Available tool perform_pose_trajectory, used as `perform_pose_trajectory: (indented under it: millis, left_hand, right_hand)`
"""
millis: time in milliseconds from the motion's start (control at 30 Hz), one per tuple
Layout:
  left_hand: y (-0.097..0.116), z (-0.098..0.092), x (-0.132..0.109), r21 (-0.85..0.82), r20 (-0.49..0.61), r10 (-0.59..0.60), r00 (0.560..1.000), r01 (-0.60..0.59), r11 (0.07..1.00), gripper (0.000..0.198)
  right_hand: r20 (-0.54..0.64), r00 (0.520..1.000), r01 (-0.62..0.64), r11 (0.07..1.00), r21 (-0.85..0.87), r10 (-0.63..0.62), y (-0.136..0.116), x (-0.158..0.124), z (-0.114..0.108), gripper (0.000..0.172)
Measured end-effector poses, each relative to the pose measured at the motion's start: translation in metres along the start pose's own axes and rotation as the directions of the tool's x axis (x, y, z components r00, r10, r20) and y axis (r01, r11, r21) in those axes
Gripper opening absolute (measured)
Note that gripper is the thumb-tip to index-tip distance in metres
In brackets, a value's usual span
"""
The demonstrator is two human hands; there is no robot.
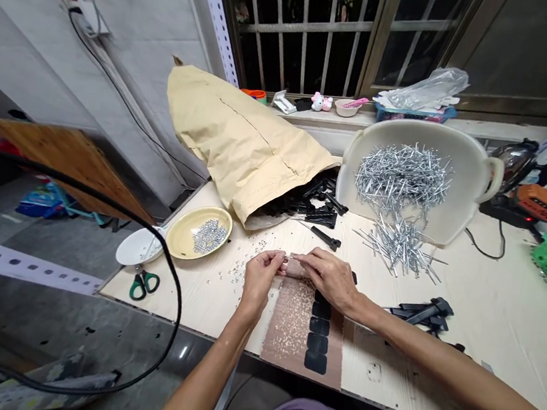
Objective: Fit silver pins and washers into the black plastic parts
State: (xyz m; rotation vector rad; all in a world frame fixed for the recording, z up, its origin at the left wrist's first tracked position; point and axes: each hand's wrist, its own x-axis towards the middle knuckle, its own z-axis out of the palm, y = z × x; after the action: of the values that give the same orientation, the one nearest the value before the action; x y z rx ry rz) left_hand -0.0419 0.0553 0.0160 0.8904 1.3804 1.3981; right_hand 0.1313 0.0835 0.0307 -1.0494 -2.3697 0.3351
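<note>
Two forearms [215, 369] slanted inward, left hand [260, 276] and right hand [333, 277] pinching thin pin [289, 257]

Small workshop | metal pins [403, 247] are spilling onto the tabletop [501, 316] | paper sack [242, 134] is spilling black plastic parts [321, 218]

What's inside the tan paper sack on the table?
At the open mouth of the paper sack, black plastic pieces show, some spilling onto the table. Whatever lies deeper is covered by the paper, so it can't be seen.
</note>
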Motion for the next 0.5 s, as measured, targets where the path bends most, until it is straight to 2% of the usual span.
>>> perform_pose_trajectory:
  millis: [233,500]
  left_hand:
    - [0.008,0.011,-0.008,-0.053,0.001,-0.012,1.0,0.012,0.999,0.028]
    - [0.006,0.008,-0.007,-0.173,0.093,-0.029,0.995,0.044,0.984,0.025]
  right_hand:
    - [-0.001,1.0,-0.017,0.998,-0.068,0.017,0.001,-0.006,-0.006,0.029]
    - [-0.014,1.0,-0.017,0.992,-0.126,0.016,-0.006,-0.009,-0.013,0.027]
